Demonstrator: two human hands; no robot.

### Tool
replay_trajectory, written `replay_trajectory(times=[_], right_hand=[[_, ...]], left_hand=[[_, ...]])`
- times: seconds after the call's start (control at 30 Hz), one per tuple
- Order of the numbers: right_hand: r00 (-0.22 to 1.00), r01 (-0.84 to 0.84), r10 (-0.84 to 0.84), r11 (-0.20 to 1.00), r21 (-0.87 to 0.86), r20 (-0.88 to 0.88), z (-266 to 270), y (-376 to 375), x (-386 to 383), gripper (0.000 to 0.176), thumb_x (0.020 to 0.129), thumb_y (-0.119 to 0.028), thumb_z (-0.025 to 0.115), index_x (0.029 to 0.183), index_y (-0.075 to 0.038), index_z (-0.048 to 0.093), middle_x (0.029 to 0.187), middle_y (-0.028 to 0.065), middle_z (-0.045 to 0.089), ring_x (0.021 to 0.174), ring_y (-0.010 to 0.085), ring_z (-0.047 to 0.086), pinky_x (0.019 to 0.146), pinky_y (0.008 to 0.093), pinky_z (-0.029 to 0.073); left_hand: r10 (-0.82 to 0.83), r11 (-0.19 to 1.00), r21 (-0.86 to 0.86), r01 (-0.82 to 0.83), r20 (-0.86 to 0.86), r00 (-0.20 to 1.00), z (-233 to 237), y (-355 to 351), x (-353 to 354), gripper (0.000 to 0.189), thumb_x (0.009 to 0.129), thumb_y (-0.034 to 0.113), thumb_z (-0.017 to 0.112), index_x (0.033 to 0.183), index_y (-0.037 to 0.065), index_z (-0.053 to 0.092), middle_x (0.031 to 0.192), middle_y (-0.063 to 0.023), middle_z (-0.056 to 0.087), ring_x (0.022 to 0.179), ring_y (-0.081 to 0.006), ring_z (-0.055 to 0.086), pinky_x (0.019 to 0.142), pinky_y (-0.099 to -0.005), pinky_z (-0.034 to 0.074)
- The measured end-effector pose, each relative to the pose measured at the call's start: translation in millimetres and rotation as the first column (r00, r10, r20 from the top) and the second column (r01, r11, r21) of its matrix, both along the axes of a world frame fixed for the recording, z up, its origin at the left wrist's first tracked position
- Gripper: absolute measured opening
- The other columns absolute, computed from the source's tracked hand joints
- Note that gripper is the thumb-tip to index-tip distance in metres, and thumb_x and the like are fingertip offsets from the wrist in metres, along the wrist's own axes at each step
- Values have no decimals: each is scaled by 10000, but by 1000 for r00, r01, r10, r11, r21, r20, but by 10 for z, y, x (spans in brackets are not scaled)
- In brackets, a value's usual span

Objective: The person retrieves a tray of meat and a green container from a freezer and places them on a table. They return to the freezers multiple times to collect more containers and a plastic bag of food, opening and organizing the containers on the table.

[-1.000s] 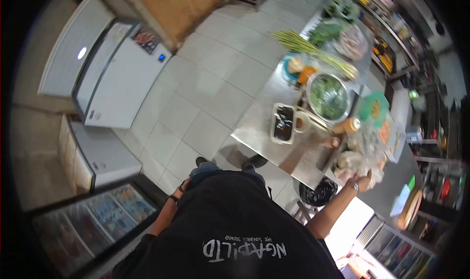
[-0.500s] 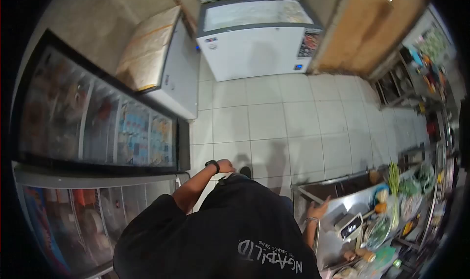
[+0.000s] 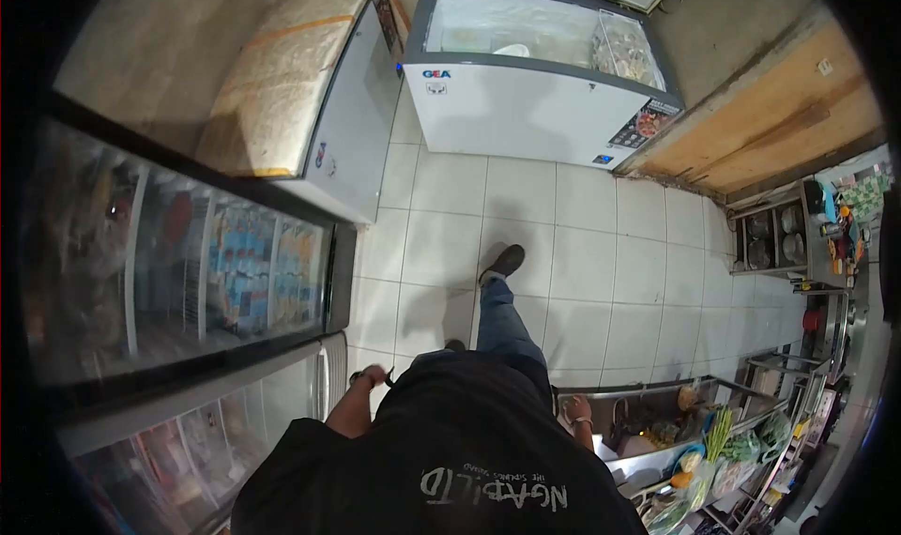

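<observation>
My left hand [image 3: 374,374] is at my left side by the hem of my black shirt [image 3: 469,441], its fingers curled. A small dark strip shows at the fingertips; I cannot make out whether it is held. A dark band circles that wrist. On the other side, my right hand [image 3: 575,407] hangs beside the near end of the steel sink [image 3: 619,402], fingers loosely apart and nothing visible in them. A bracelet sits on its wrist. My foot in a dark shoe [image 3: 504,261] is stretched forward on the tiles.
Ahead stands a white chest freezer [image 3: 526,113] with its lid raised and packed goods inside. Another white freezer [image 3: 347,150] and glass-door fridges [image 3: 178,253] line the left. Green vegetables [image 3: 741,446] lie right, near a metal rack [image 3: 770,239]. A wooden panel [image 3: 760,113] leans back right.
I have moved forward, and the chest freezer appears nearer. My foot now reaches ahead. My right hand has left the steel counter beside the scale and is now by the sink's end.
</observation>
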State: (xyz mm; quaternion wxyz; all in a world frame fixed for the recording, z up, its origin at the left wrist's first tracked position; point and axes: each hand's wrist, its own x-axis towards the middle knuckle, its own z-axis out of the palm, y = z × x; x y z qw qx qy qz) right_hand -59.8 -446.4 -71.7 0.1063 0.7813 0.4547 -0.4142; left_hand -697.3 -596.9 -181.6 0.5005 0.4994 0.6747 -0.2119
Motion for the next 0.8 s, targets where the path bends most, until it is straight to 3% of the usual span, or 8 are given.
replay_trajectory(times=[0.07,0.2,0.23,0.27,0.33,0.37,0.47,0.8], right_hand=[[972,221,-217,975,37,-91,-299,460,148,539,757,-253,735,1222,-66,537,1156,191,614,1071,300,595,915,368,474],[971,222,-226,973,-56,-73,299,2094,-435,517,763,-233,730,1217,-66,547,1098,182,635,1037,282,608,888,351,485],[984,153,-159,985,-78,-76,218,2442,-401,513,760,-216,730,1213,-51,554,1045,166,659,1005,260,622,864,338,492],[999,-13,14,1000,16,-37,-1213,2570,159,523,748,-250,746,1199,-60,562,1017,165,663,982,261,629,877,361,489],[882,-470,468,868,160,47,-359,3628,-428,411,797,-297,686,1129,-68,607,1026,164,655,984,294,622,922,351,470],[469,-880,865,440,179,178,-1381,4039,-75,394,833,-307,640,1135,-56,603,1102,159,632,1040,304,596,965,341,438],[942,-266,320,894,361,-98,107,5427,-1159,450,830,-248,644,1212,-32,547,1139,188,614,1057,313,591,929,362,460],[878,-18,285,821,570,-384,1193,7353,-2607,395,846,-128,630,1224,-56,540,1125,160,633,952,253,652,833,346,515]], left_hand=[[364,921,-204,-331,149,920,136,-5,36,374,892,350,476,874,46,694,983,-172,669,969,-334,619,824,-435,490],[7,994,111,-17,88,996,851,900,13,390,831,367,585,1049,50,647,1038,-147,661,911,-261,617,813,-401,492],[467,884,-16,-468,113,877,1034,1222,60,408,864,360,554,1123,48,605,1080,-128,642,927,-232,601,833,-389,483],[613,772,62,-633,195,766,1264,1587,236,430,894,369,523,1177,49,571,1124,-110,619,945,-207,586,847,-380,475],[686,576,163,-801,436,582,1371,2153,434,473,940,404,469,1253,54,524,1186,-76,586,976,-161,558,864,-363,463],[638,521,185,-833,564,525,1305,2388,465,495,956,431,446,1275,58,511,1205,-61,575,988,-140,544,865,-356,458],[680,452,24,-891,638,362,1195,3057,297,544,945,507,436,1249,71,550,1186,-51,597,987,-129,544,838,-352,461],[895,142,223,-964,387,221,1615,5635,-845,629,910,565,440,1254,48,541,1223,-109,578,1133,-279,524,925,-407,415]])
